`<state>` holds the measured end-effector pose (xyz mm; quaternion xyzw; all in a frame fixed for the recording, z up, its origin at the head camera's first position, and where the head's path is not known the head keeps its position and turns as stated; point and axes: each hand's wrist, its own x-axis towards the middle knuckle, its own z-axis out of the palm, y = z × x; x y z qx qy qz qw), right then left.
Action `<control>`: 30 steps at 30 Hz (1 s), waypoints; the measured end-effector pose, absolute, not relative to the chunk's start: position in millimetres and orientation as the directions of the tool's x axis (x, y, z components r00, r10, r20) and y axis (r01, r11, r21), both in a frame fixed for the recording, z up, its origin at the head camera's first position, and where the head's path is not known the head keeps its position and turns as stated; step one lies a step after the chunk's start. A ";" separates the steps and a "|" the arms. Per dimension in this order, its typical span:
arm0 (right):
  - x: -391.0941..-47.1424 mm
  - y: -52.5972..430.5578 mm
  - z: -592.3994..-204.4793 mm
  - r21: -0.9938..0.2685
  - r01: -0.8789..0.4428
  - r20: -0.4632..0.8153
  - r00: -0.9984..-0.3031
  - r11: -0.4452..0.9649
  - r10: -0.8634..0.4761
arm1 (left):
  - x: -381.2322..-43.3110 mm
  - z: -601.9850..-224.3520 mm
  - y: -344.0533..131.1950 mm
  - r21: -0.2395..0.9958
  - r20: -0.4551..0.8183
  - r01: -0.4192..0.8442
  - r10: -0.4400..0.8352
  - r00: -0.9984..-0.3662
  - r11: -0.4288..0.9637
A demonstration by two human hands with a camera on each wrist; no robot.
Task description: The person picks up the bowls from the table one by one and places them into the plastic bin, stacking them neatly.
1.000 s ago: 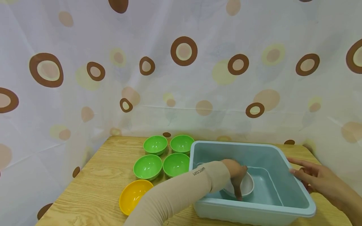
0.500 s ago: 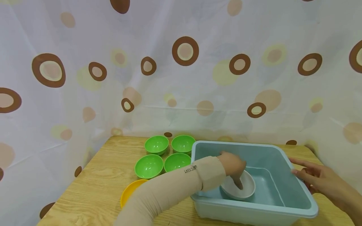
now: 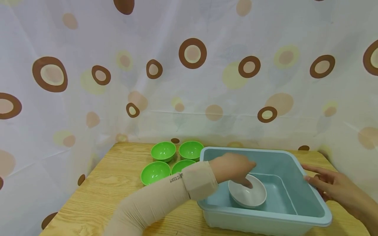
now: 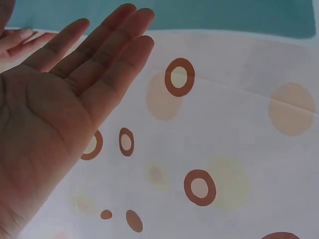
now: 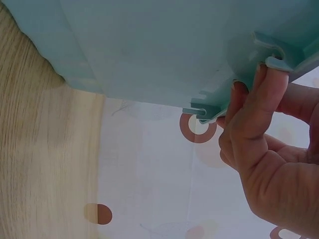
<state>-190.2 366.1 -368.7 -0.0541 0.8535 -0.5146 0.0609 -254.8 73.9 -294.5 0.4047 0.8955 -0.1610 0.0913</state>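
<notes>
In the head view, the left hand point(image 3: 231, 167) hangs over the white bowl point(image 3: 250, 194), which sits upright on the floor of the blue tub point(image 3: 262, 214) at the lower right of the frame. The thumb reaches over the bowl's inside; whether it touches I cannot tell. At the right edge, the right hand point(image 3: 335, 187) pinches the tub's rim between thumb and fingers. To do this well, I would hold the rim steady and lift the left hand clear without the thumb or sleeve point(image 3: 162, 196) catching the bowl. The green bowls point(image 3: 163, 152), near centre, are round, glossy and smooth, on a table point(image 3: 88, 196) with pale wood grain. Behind hangs a creased, thin-looking curtain point(image 3: 165, 29) with printed rings.

In the left wrist view, the left hand fills the left side, palm showing, fingers long and slightly spread, nothing held. The tub crosses the top, with fingertips at its rim in the upper left.

In the right wrist view, the right hand, at right, curls its fingers under the rim. The tub looks like moulded plastic: flat walls, a flared lip, small notched tabs beneath. The white bowl is out of sight here.
</notes>
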 end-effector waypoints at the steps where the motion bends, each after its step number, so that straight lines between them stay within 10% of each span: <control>1: -190.6 366.5 -369.0 -0.886 -0.029 -0.049 -0.987 0.463 -0.156 | -254.4 -292.4 70.0 -0.210 -0.289 0.762 0.706 -0.647 0.612; 30: -189.2 367.6 -370.9 -0.897 -0.010 -0.052 -0.990 0.443 -0.129 | -248.1 -258.3 -63.3 -0.082 0.195 0.879 0.873 -0.447 0.469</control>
